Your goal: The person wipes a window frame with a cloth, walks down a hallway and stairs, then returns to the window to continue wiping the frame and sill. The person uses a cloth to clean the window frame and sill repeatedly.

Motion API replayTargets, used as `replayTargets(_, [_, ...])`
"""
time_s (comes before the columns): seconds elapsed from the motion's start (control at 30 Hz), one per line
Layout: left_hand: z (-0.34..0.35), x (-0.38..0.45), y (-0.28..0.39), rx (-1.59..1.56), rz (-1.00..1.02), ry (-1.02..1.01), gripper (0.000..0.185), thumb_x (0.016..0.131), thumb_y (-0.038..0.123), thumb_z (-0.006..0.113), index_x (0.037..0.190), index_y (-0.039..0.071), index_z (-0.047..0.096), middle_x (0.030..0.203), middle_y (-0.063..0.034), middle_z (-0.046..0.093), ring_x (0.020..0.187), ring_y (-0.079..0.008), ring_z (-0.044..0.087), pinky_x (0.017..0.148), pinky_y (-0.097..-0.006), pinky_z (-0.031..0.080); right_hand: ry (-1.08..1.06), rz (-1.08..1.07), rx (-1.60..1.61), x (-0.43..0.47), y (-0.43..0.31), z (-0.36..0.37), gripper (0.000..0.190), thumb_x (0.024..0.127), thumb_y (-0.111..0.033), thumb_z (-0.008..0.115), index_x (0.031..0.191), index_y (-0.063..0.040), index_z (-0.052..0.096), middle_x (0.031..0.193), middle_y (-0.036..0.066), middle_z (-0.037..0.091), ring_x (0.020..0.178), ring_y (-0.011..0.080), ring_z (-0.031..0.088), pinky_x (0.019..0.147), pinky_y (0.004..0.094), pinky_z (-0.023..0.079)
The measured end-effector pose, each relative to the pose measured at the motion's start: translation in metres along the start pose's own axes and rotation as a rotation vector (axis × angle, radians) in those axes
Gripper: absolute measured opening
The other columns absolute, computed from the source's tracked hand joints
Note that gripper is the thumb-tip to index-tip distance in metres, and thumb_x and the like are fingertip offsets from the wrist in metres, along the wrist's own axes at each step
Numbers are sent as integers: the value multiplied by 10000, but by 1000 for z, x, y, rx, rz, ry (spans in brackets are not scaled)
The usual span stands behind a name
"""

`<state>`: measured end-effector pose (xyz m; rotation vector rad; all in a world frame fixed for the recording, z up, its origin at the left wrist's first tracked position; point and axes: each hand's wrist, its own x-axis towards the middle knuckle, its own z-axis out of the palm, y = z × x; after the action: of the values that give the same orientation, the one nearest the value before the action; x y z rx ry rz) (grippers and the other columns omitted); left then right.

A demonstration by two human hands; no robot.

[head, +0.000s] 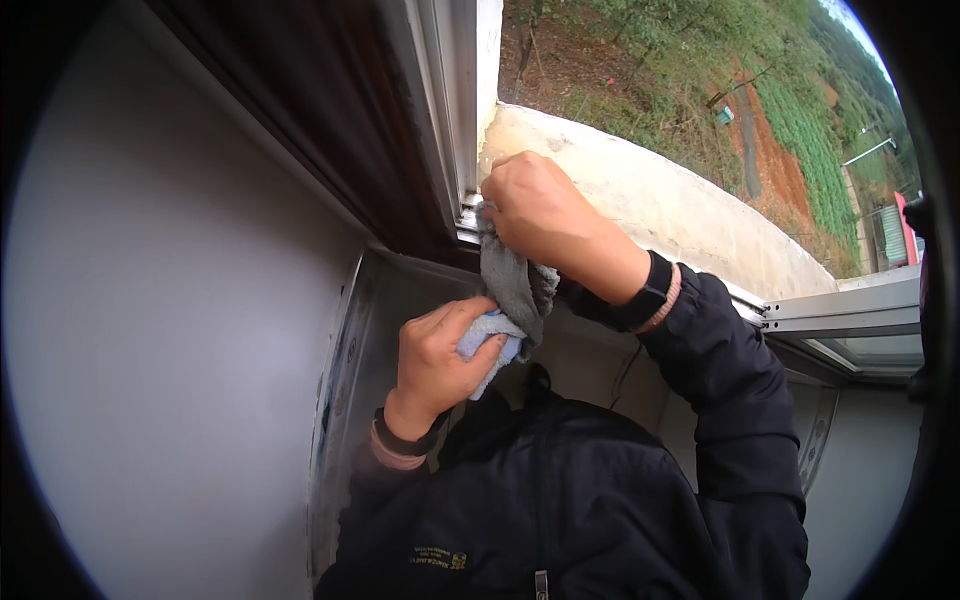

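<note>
My right hand (529,206) is closed on the upper end of a grey cloth (510,277), at the lower corner of a metal window frame (450,112). The cloth hangs down from that fist towards my left hand (442,360). Between the thumb and fingers of my left hand is a bunched light-blue cloth (489,345). It lies against the lower end of the grey cloth; whether the two are one piece I cannot tell. Part of the window track (469,235) shows beside the grey cloth, and my right hand and the cloth hide more of it.
A pale outer sill (652,187) runs beyond the window opening, with a slope of plants and soil outside. Dark brown trim (322,97) and a light wall (180,300) stand on the left. A window sash with glass (847,315) is at the right.
</note>
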<state>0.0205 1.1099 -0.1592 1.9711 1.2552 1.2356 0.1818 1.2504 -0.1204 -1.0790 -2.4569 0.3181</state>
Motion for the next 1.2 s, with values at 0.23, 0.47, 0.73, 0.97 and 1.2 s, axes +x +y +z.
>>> replayTargets(0.23, [-2,-1,-5,-34,-19,12,302,728,70,800,1005,16,693,880,-171,713,769,-347,711,677,-369,563,11,79,-30,7,-13,16,163,733,-93,759,716,30,654,778,226,639,767,441,629,728,490,518])
replayTargets(0.47, [-1,-4,-5,-50,1,15,296,727,51,791,1004,9,693,888,-175,717,772,-348,713,680,-371,564,92,87,148,-6,-5,3,168,736,-91,775,731,33,664,792,235,644,780,441,632,710,475,521])
replayTargets(0.73, [-4,-7,-7,-39,-3,7,296,728,45,787,1008,10,698,901,-173,723,782,-342,718,685,-368,568,-13,143,-168,0,-11,20,149,753,-95,769,769,29,687,805,223,640,765,437,636,708,469,520])
replayTargets(0.97, [-7,-8,-13,-77,19,-2,308,725,33,787,1017,-4,699,908,-170,727,785,-330,723,696,-363,568,-34,281,158,-21,-1,-21,84,800,-35,708,841,38,717,877,231,679,831,394,682,722,409,543])
replayTargets(1.2, [1,-3,-3,-29,-9,-12,295,722,24,786,1000,-9,696,876,-167,717,761,-321,716,678,-353,554,-135,66,391,-3,14,-18,138,751,28,711,883,31,671,836,200,690,762,348,688,687,386,545])
